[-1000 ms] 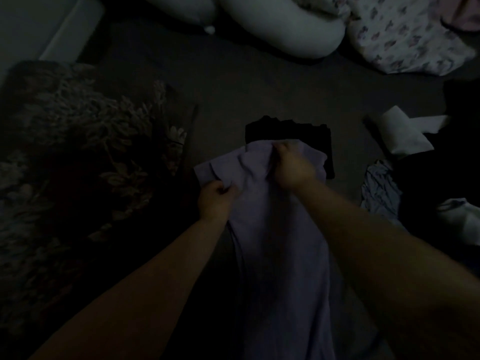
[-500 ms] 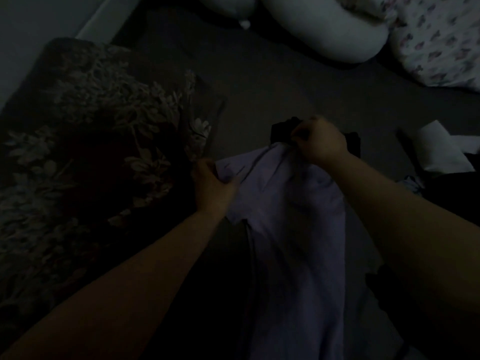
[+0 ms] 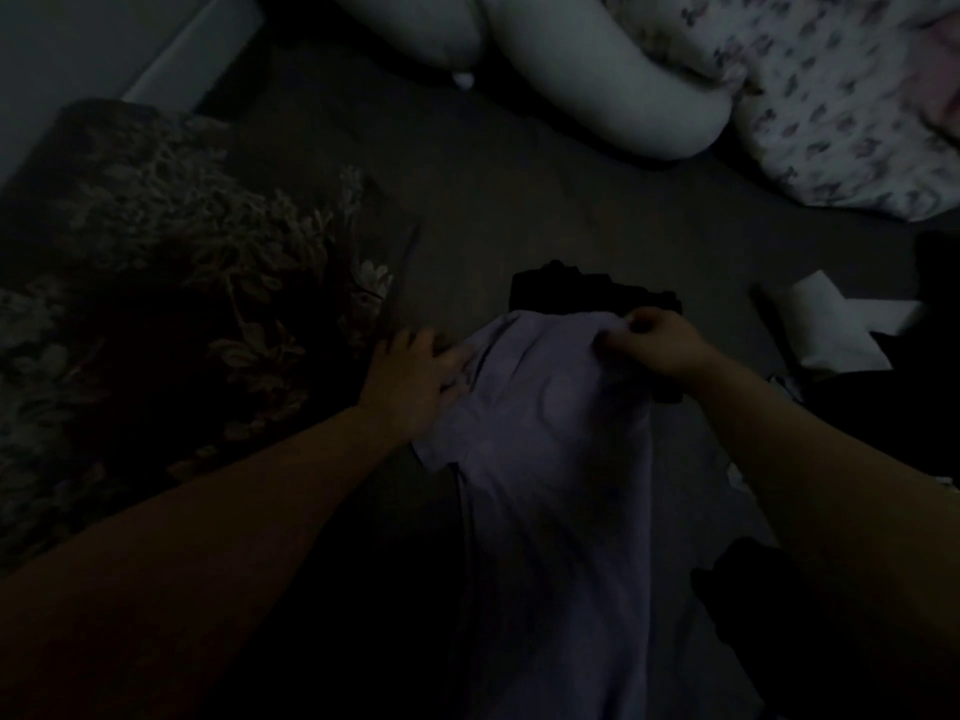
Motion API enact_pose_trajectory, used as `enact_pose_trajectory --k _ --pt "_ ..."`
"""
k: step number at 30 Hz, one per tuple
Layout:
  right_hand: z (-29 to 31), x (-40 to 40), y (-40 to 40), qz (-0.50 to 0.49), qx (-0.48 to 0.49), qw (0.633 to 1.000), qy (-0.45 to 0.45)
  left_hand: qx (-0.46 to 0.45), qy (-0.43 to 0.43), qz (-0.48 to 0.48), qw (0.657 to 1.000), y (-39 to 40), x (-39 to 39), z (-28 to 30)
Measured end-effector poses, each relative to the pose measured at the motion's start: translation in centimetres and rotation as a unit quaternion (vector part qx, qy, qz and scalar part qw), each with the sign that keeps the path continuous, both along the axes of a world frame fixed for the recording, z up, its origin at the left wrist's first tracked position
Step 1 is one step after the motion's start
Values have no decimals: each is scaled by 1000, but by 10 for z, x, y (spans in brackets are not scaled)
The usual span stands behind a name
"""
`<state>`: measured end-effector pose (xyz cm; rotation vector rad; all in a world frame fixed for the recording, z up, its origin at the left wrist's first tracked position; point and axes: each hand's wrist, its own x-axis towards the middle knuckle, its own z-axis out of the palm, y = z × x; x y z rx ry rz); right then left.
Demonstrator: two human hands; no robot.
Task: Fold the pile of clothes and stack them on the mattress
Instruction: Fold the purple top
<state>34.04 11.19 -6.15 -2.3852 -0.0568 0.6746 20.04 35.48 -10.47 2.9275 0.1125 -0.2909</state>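
1. Lavender garment (image 3: 545, 449): a pale purple piece of clothing lies lengthwise down the middle of the dim view, its far end raised into a soft hump, its near end running off the bottom edge
2. Right hand (image 3: 657, 348): fingers curled, thumb and fingertips pinching the far right edge of the lavender garment and lifting it slightly
3. Left hand (image 3: 415, 376): fingers fairly straight and slightly spread, laid flat on the left edge of the garment; whether the thumb tucks under the cloth cannot be told in the low light
4. Black folded clothes (image 3: 592, 296): a dark, squarish stack on the mattress just beyond the garment's far end; the lifted lavender edge overlaps its near side
5. Mattress (image 3: 519, 200): a dark grey surface bearing the garment and the stack
6. Floral blanket (image 3: 171, 283): a dark, leaf-patterned cover bunched at the left, just beside the left hand
7. White pillow (image 3: 597, 80): a long pale bolster at the top centre, well apart from the hands
8. Printed bedding (image 3: 841, 111): white cloth with small dark motifs at the upper right, touching the pillow
9. White cloth (image 3: 831, 324): a pale folded piece at the right, beside dark unsorted clothes (image 3: 904, 407) whose shapes cannot be made out
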Motion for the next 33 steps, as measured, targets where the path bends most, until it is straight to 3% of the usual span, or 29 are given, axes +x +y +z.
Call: enact_pose_trajectory --k 2,4,6,8,10,12,14,17,19,24,28,30,32,33 --pt "4 8 -4 -16 53 998 -25 8 -17 -33 999 -6 2 -2" --pt "7 17 -8 -37 73 994 -71 -10 -3 2 1000 -10 9 0" --pt "5 22 -15 -99 90 986 -96 -89 -81 80 989 -11 19 2" --pt "-5 27 -22 -146 89 983 -66 -218 -144 172 950 -14 26 6" --pt "-15 27 -23 -100 -9 994 -44 -277 -98 222 930 -21 29 6" --pt "-14 26 -11 -14 -60 992 -112 -232 -44 232 944 -25 27 -4" --pt "-10 25 9 96 -43 980 -166 -192 -26 215 957 -22 22 -11" --pt "-13 27 28 235 -134 951 -151 -124 3 157 980 -16 18 -17" --pt "-14 27 30 257 -167 943 -128 -92 26 122 988 -15 15 -14" --pt "-5 25 27 234 -106 954 -151 -185 7 128 974 -6 15 -10" --pt "-3 25 26 212 -101 943 -237 -90 97 158 979 4 24 0" --pt "-8 22 27 201 -137 937 -253 -203 87 261 940 10 32 2" --pt "-16 14 29 180 -155 936 -260 -391 28 382 837 15 36 3" --pt "-19 8 29 168 -160 936 -265 -443 -5 418 793 14 36 3"
